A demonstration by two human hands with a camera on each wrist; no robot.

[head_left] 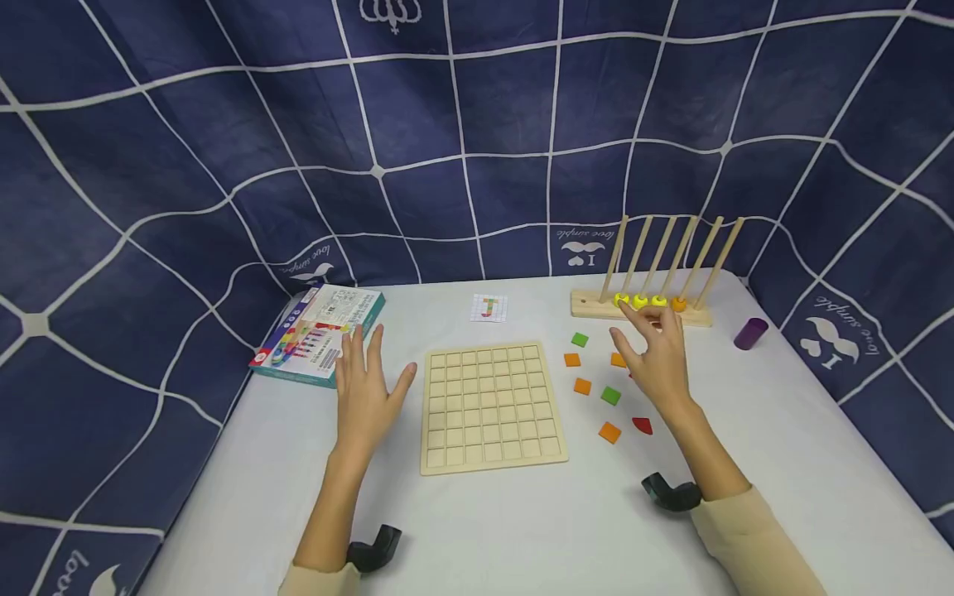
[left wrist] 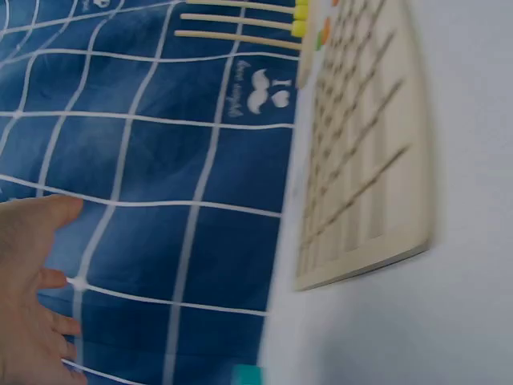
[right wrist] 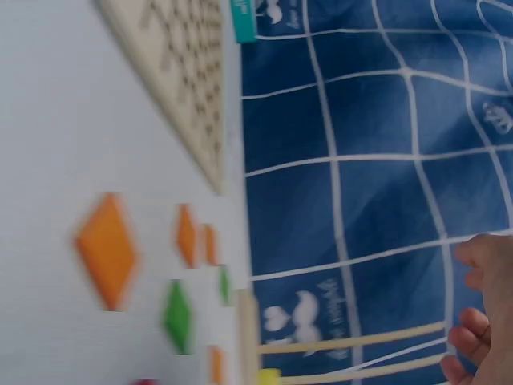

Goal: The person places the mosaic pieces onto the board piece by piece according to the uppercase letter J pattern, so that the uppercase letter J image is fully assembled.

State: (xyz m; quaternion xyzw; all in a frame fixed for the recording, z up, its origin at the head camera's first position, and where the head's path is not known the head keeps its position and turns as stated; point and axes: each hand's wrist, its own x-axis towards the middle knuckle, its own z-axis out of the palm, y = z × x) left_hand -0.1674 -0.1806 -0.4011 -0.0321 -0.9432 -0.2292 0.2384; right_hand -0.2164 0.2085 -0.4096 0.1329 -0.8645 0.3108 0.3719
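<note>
My left hand (head_left: 365, 401) hovers with fingers spread, between the box and the wooden grid board (head_left: 492, 467). Nothing is in it; its fingers (left wrist: 60, 325) show bare at the edge of the left wrist view. Over the loose pieces at right is my right hand (head_left: 657, 364), thumb and index finger apart and the others loosely bent, with nothing visible in its grasp. Several orange square tiles (head_left: 609, 432), green tiles (head_left: 611, 396) and a red quarter-round piece (head_left: 643, 425) lie right of the board. Part of the red is hidden by that hand.
A wooden peg rack (head_left: 585, 303) with yellow and orange beads stands at the back right, a purple cylinder (head_left: 750, 334) beside it. A patterned card (head_left: 489, 308) lies behind the board. The boxed set (head_left: 320, 335) sits at the back left, near the curtain (head_left: 417, 199).
</note>
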